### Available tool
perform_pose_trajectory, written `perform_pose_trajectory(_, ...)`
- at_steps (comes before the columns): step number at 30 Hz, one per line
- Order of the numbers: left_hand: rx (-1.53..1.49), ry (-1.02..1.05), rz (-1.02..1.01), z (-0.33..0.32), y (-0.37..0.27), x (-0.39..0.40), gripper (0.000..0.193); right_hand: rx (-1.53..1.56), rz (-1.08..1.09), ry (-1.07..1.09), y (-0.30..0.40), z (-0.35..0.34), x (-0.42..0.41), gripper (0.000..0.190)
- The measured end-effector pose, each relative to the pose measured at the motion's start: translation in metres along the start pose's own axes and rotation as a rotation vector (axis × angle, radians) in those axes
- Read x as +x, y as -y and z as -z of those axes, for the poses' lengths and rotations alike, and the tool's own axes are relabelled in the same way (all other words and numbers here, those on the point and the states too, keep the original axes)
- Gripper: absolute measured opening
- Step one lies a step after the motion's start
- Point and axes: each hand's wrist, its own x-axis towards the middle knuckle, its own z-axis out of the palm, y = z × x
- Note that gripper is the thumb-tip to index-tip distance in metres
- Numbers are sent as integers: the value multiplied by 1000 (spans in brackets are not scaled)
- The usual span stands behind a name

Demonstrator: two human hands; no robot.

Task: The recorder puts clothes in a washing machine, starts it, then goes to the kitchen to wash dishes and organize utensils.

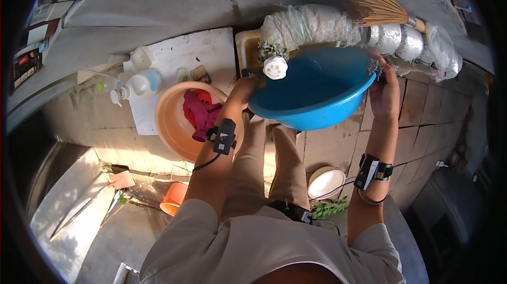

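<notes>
A blue plastic basin (324,105) is held up between my two hands, tilted, below a pipe wrapped in plastic with a white tap handle (275,68). My left hand (247,88) grips the basin's left rim; its fingertips are partly hidden. At the right rim, my right hand (384,90) has hold of the basin, with a grey metal scouring pad (375,68) by its fingers. An orange-pink basin (168,125) stands left of my legs, with red and magenta cloth (202,113) inside.
Behind the blue basin is a stone sink (247,48). A twig broom (376,6) lies over the wrapped pipe (309,24). On a white board (190,50) are a pump bottle (142,84) and a brush (200,74). An orange bucket (174,198) and a pale basin (326,183) stand near my legs.
</notes>
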Motion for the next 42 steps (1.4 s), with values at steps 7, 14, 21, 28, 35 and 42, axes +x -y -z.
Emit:
perform_pose_trajectory(7,182,77,-12,2,3,-5,17,-59,-13,-81,1,9,-14,27)
perform_pose_trajectory(14,270,-234,-178,2,18,-20,26,-332,-201,-45,-5,67,-32,54)
perform_pose_trajectory(21,140,-162,-315,-55,-1,-100,33,-400,-154,-90,-6,168,-68,46)
perform_pose_trajectory(28,-93,-242,-222,21,63,-148,22,-1409,129,-496,37,272,-153,19)
perform_pose_trajectory(35,-250,597,-164,-17,76,-220,21,-1431,97,-834,57,414,-260,18)
perform_pose_trajectory(42,2,-181,-200,-10,57,-122,31,-1127,-212,-1396,24,499,-359,24)
